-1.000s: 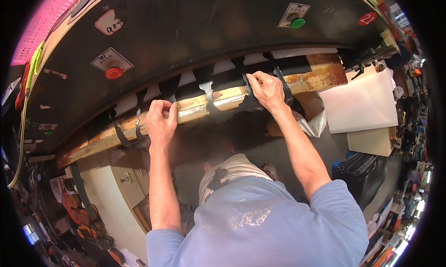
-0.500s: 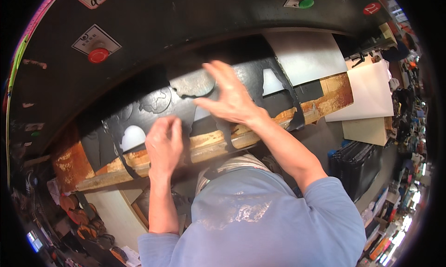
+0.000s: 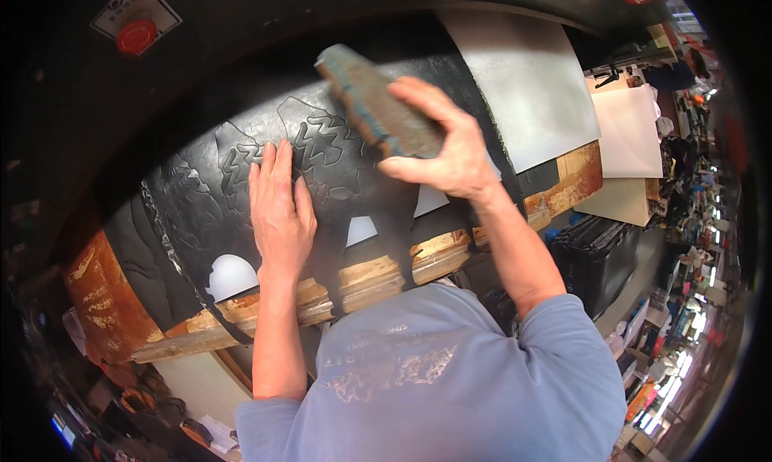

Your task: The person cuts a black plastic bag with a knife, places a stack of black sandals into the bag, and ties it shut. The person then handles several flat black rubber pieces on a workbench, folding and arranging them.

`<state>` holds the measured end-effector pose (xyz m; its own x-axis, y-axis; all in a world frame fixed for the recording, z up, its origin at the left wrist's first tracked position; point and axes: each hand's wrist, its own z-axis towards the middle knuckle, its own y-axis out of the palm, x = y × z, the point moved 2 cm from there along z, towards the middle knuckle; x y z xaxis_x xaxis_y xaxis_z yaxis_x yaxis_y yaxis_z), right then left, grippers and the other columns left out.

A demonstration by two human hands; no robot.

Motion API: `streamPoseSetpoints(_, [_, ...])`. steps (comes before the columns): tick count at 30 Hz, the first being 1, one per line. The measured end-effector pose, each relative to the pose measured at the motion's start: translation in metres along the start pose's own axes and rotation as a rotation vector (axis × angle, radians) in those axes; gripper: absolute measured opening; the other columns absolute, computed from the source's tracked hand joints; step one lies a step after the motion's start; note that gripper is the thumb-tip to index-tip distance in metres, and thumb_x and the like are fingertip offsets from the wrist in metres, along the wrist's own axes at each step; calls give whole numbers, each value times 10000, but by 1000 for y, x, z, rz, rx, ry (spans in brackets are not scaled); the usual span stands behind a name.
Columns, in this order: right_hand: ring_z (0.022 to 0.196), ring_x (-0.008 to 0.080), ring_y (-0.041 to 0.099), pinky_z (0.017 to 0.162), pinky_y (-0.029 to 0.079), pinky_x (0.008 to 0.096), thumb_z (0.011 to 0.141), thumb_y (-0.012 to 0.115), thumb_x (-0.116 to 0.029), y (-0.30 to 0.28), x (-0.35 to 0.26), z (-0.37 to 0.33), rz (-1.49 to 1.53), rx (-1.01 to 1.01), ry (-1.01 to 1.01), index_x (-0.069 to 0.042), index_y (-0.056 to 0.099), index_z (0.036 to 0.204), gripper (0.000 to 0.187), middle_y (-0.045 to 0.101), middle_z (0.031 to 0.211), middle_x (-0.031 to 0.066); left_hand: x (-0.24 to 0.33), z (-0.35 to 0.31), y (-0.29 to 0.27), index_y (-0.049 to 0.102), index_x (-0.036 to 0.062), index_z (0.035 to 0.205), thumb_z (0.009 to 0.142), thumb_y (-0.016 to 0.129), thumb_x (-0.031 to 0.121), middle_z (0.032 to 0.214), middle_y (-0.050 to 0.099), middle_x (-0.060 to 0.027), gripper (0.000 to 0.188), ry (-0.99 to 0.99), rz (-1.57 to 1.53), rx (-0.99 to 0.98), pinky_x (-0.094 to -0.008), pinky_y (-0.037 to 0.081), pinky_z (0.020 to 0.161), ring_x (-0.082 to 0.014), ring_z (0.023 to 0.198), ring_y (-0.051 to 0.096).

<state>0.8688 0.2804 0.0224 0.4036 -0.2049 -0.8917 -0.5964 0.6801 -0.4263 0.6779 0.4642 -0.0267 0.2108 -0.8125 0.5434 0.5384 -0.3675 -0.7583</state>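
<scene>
My right hand (image 3: 454,148) grips a cutting die (image 3: 382,104), a thick grey-brown block with a jagged, bluish edge. It is tilted and raised above a black sheet (image 3: 362,197). Flat on that sheet, left of the die, rests my left hand (image 3: 281,205) with its fingers stretched out. Zigzag cut outlines (image 3: 322,144) mark the sheet beside its fingertips. Along the near edge, gaps in the sheet show white beneath, one a rounded white patch (image 3: 231,277).
A worn wooden board (image 3: 370,283) lies under the sheet's near edge. Overhead is a dark machine part with a red button (image 3: 137,37). To the right are a pale sheet (image 3: 535,92), a white panel (image 3: 629,132) and a black stack (image 3: 601,261).
The cutting die, earlier lying on the sheet, is now lifted in my right hand. My left hand has moved forward and flattened onto the sheet. More cut outlines show.
</scene>
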Motion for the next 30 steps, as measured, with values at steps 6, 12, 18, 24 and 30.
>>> streamPoseSetpoints(6, [1207,421,585,1014,519,496,570,996,-473,-22,44,-11,-596,112,-451,-72,700,1330,909,530,1477,288,6,-3,1,517,45,1526,959,604,-58,1500,597,-162,583,84,34,-9,-540,340,1238,-362,1459,501])
streamPoseSetpoints(12, [1207,441,590,994,533,500,561,996,-479,-19,60,2,-504,88,-533,-58,719,1268,868,547,1453,295,1,8,1,546,29,1483,945,616,-67,1448,632,-162,551,55,48,10,-562,353,1218,-387,1425,531])
streamPoseSetpoints(18, [1234,447,580,1033,523,510,556,997,-455,-18,57,2,-485,51,-529,-65,721,1261,852,542,1468,283,-1,6,0,549,35,1488,954,609,-64,1484,608,-159,547,39,60,8,-554,348,1226,-378,1445,510])
streamPoseSetpoints(24, [1351,454,530,1123,474,507,615,978,-491,-24,54,7,-446,-11,-589,-51,670,1354,913,527,1508,251,8,-3,-10,566,21,1457,976,609,-44,1463,614,-194,487,100,97,31,-516,391,1203,-415,1403,542])
streamPoseSetpoints(30, [1333,452,526,1130,456,507,667,968,-414,-26,41,-15,-420,192,-394,49,542,1426,986,561,1430,266,59,-85,-38,721,17,1114,928,689,-38,1052,753,-150,196,-213,-368,-90,-426,543,958,-334,1041,707])
